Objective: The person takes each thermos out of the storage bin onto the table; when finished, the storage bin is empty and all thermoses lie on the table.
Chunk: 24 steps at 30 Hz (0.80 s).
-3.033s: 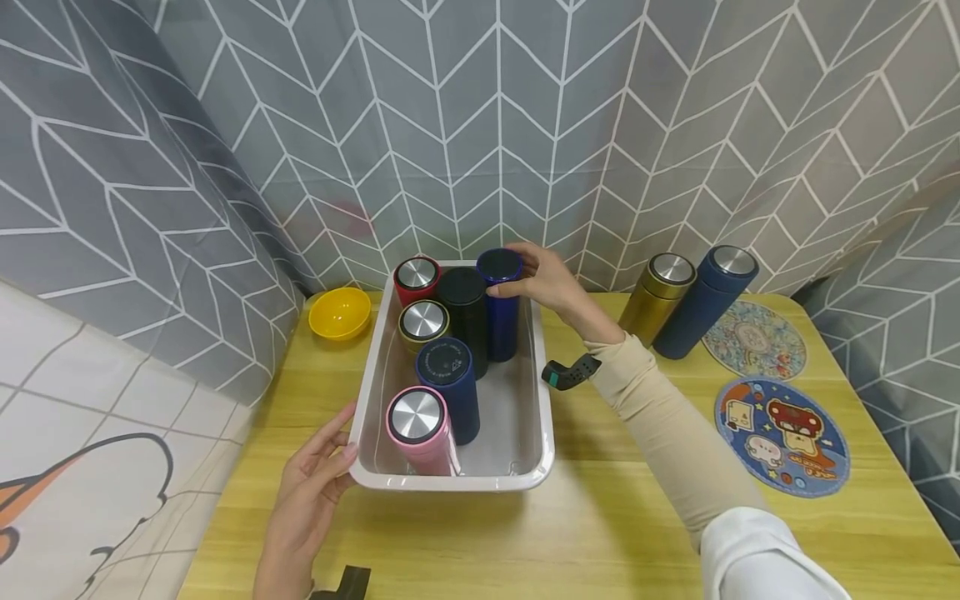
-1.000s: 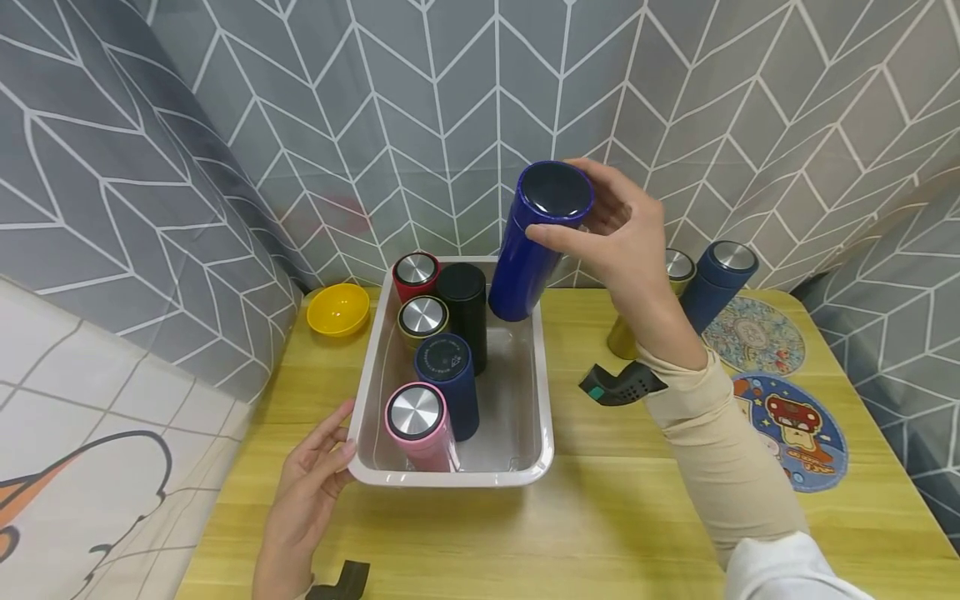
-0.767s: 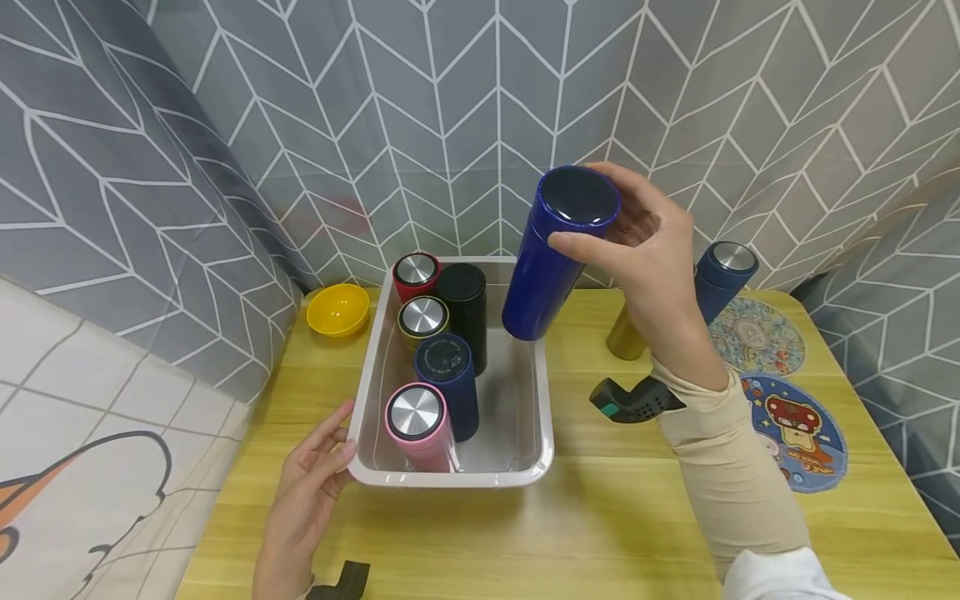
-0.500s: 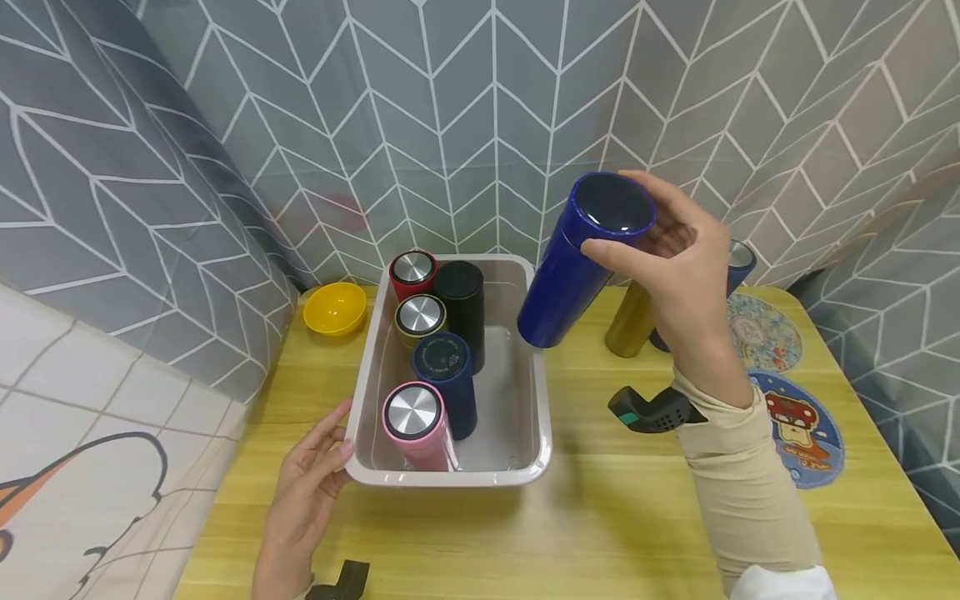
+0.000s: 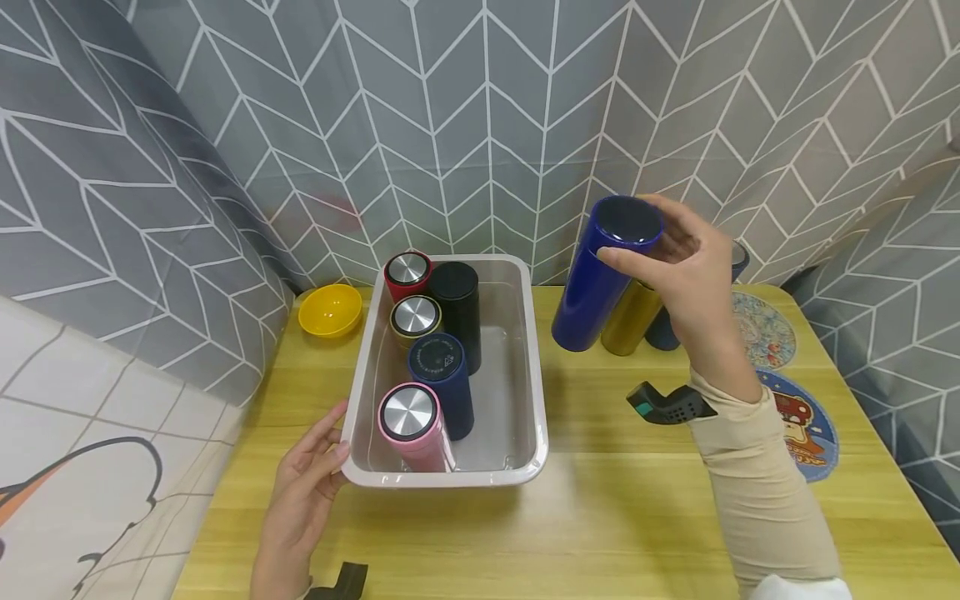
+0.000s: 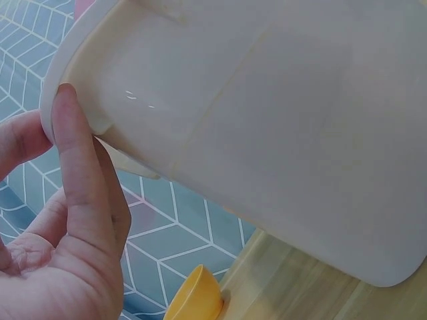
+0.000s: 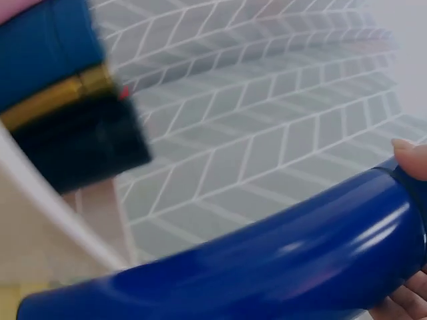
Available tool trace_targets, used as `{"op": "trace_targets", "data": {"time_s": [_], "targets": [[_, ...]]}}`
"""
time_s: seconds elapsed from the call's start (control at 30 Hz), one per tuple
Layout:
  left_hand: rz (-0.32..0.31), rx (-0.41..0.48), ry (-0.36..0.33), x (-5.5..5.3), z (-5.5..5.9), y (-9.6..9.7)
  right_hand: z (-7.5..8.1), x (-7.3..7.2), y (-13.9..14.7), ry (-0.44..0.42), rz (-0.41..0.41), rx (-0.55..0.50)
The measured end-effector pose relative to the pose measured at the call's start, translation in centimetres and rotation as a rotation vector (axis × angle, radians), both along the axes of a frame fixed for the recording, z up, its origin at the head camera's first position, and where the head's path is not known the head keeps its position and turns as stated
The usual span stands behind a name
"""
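Observation:
My right hand [image 5: 693, 275] grips a glossy royal-blue thermos [image 5: 596, 287] near its black-topped lid. It hangs tilted just right of the white plastic bin [image 5: 536, 375], and its long body fills the lower part of the right wrist view [image 7: 267, 267]. My left hand [image 5: 307, 479] holds the bin's front left corner; in the left wrist view its fingers [image 6: 77, 153] pinch the rim. Inside the bin stand a red thermos [image 5: 407, 275], a black one [image 5: 459, 312], a gold-rimmed one [image 5: 415, 317], a navy one [image 5: 450, 392] and a pink one [image 5: 416, 429].
Behind the held thermos, a gold thermos [image 5: 626, 325] and a partly hidden navy thermos [image 5: 662, 333] stand on the wooden table [image 5: 600, 517]. Two round mats [image 5: 772, 333] lie at the right. A yellow bowl [image 5: 330, 311] sits left of the bin, and a patterned curtain [image 5: 480, 125] hangs behind.
My right hand has lifted the royal-blue thermos out of the bin's back right corner and carried it rightward past the rim, lowering it slightly. My left hand stays at the bin's corner.

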<state>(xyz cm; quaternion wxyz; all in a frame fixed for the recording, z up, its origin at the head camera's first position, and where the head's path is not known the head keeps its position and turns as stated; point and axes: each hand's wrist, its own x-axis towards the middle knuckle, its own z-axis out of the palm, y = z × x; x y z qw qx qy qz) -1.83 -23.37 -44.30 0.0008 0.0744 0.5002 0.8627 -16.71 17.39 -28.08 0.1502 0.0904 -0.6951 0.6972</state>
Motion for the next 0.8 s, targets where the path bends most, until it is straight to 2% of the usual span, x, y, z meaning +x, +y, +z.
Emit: {"op": "trace_targets", "data": {"time_s": [0.17, 0.23, 0.5, 0.8], "targets": [[0.005, -0.001, 0.022, 0.0, -0.1, 0.0, -2.1, -1.3, 0.4, -0.105, -0.070, 0.253], [0.009, -0.001, 0.025, 0.0, -0.1, 0.0, -3.0, -1.7, 0.5, -0.141, -0.078, 0.324], [0.022, -0.003, -0.001, 0.1, 0.1, 0.1, -5.9, -3.1, 0.5, -0.218, -0.083, 0.376], [0.024, -0.016, -0.005, 0.1, 0.1, 0.1, -8.2, -4.0, 0.2, -0.191, -0.178, 0.409]]}}
